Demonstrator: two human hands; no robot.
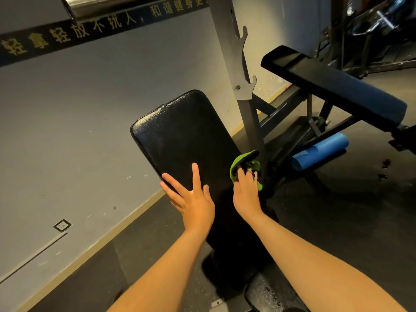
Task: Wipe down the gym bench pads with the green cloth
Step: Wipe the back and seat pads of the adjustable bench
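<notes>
Head view: left hand (191,199) is lying flat on the inclined back pad (180,131). Its fingers are straight and spread, the outer ones reaching the pad's left edge, and it is holding nothing.

Right hand (246,194) is gripping the green cloth (236,164), fingers curled into the bunched fabric. It is sitting at the pad's right edge, roughly level with the left hand. The cloth is spilling over that edge (dark patches in it, can't tell if shadow or a second colour).

Pad surface above both hands is lying open all the way to the rounded top edge.

Right side is running tight: the rack upright (252,122) is standing just beside the pad edge, near the cloth. Left side is giving more room, with bare floor (94,266) running to the wall (67,131).

Seat pad (265,291) is showing between the forearms at the bottom, surface speckled.

Blue foam roller (319,152) is lying on the floor under the neighbouring bench (337,91), well apart from both hands.
</notes>
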